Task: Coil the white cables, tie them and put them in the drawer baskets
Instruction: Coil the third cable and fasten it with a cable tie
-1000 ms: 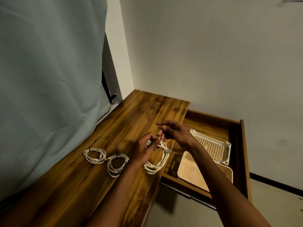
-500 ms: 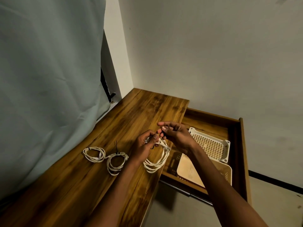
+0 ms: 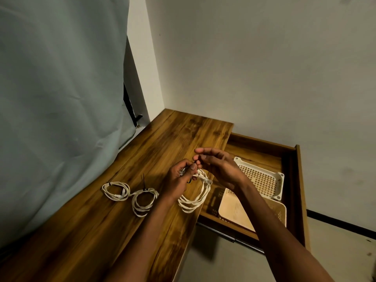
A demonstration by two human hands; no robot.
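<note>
Where walls meet: wooden desktop.

Lying in the way along the wooden desk: two tied cable coils beside the left hand. Standing wide open at the right, the drawer, two baskets filling its floor, the right hand hovering at its near edge.

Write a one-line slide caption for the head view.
Both hands tie a white cable coil over the wooden table; baskets wait in the open drawer.
</note>
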